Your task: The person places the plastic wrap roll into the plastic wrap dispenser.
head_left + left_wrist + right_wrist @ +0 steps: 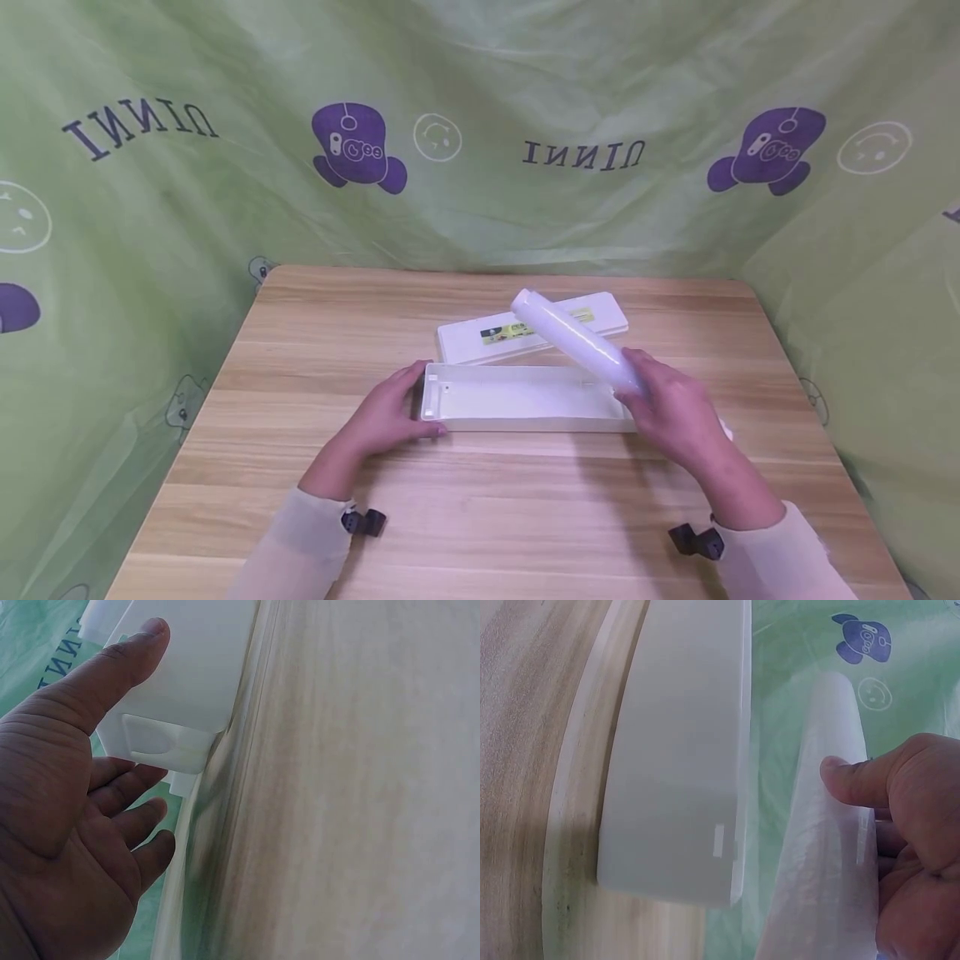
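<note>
A long white open box [525, 425] lies on the table with its hollow side up. My left hand [390, 412] holds its left end, thumb [139, 664] on the near wall and fingers round the far side. Over the box's right end, my right hand [675, 408] grips a roll of cling film [573, 337]. The roll is tilted, its far end pointing up and left, with the thumb [855, 781] across it in the right wrist view. Behind the box lies its white lid [465, 340], bearing a yellow-green label and partly covered by the roll.
The wooden table [480, 517] ends at the back against a green curtain [495, 217] with purple cartoon prints. More curtain hangs along both sides. Small black wrist cameras sit at both sleeves.
</note>
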### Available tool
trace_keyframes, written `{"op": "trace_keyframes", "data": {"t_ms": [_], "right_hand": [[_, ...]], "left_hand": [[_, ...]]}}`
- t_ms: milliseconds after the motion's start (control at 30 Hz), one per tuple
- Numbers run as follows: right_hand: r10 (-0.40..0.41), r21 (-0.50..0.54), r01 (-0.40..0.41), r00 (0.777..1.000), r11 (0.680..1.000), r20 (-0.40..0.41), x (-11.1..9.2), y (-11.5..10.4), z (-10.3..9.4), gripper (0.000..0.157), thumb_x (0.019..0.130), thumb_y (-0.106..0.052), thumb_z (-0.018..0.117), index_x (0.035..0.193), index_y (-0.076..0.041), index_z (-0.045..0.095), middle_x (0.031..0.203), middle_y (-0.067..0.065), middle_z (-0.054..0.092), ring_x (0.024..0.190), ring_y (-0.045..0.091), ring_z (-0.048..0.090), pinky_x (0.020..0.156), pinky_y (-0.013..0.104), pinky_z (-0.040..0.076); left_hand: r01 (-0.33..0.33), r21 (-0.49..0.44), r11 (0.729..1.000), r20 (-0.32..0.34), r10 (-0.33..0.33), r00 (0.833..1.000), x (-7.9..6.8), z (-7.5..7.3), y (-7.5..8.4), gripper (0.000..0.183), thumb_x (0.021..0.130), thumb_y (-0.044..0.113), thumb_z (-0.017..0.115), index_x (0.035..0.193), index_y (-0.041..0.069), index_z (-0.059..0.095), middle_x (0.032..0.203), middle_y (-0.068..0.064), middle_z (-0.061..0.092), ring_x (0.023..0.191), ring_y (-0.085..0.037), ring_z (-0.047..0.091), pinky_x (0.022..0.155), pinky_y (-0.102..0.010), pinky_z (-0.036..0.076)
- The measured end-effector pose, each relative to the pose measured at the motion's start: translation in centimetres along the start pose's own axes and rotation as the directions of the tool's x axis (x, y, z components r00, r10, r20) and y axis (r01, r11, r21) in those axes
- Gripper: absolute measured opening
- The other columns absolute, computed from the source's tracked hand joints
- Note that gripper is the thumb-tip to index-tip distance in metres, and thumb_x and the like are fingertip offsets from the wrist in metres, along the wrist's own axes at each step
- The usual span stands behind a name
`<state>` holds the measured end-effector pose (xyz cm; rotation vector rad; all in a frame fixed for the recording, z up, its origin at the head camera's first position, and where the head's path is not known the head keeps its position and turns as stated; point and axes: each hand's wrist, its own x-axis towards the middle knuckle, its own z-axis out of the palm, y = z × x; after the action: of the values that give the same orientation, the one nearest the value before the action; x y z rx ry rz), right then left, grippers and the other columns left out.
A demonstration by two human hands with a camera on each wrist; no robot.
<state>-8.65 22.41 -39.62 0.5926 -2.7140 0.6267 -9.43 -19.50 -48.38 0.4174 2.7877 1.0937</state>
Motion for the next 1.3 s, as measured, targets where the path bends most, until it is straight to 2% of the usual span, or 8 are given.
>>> {"op": "trace_keyframes", "data": {"t_ms": [833, 1100, 1300], "right_hand": [[0.029, 0.016, -0.030, 0.999, 0.999, 0.042, 0.43, -0.78, 0.62, 0.063, 0.081, -0.011, 0.079, 0.136, 0.000, 0.053, 0.122, 0.025, 0.063, 0.101, 0.042, 0.065, 0.083, 0.059, 0.053], [0.015, 0.026, -0.016, 0.999, 1.000, 0.036, 0.53, -0.94, 0.82, 0.062, 0.080, -0.010, 0.079, 0.136, 0.000, 0.054, 0.123, 0.024, 0.063, 0.101, 0.041, 0.065, 0.084, 0.058, 0.053], [-0.007, 0.028, 0.006, 0.999, 1.000, 0.036, 0.69, -0.99, 0.94, 0.062, 0.080, -0.010, 0.080, 0.135, 0.001, 0.055, 0.125, 0.022, 0.063, 0.105, 0.040, 0.064, 0.086, 0.057, 0.053]], "left_hand": [[0.024, -0.012, 1.000, 0.007, -0.024, 1.000, -0.16, -0.16, 0.17, 0.114, 0.061, 0.055, 0.089, 0.153, 0.015, 0.035, 0.154, -0.011, 0.037, 0.140, -0.030, 0.034, 0.115, -0.046, 0.028], [0.025, -0.012, 1.000, 0.008, -0.024, 1.000, -0.17, -0.23, 0.30, 0.113, 0.062, 0.054, 0.089, 0.153, 0.013, 0.036, 0.153, -0.012, 0.038, 0.140, -0.030, 0.035, 0.115, -0.046, 0.029], [0.022, -0.006, 1.000, 0.010, -0.022, 1.000, -0.15, -0.19, 0.21, 0.114, 0.061, 0.060, 0.087, 0.153, 0.014, 0.036, 0.152, -0.010, 0.040, 0.139, -0.028, 0.037, 0.114, -0.045, 0.030]]}}
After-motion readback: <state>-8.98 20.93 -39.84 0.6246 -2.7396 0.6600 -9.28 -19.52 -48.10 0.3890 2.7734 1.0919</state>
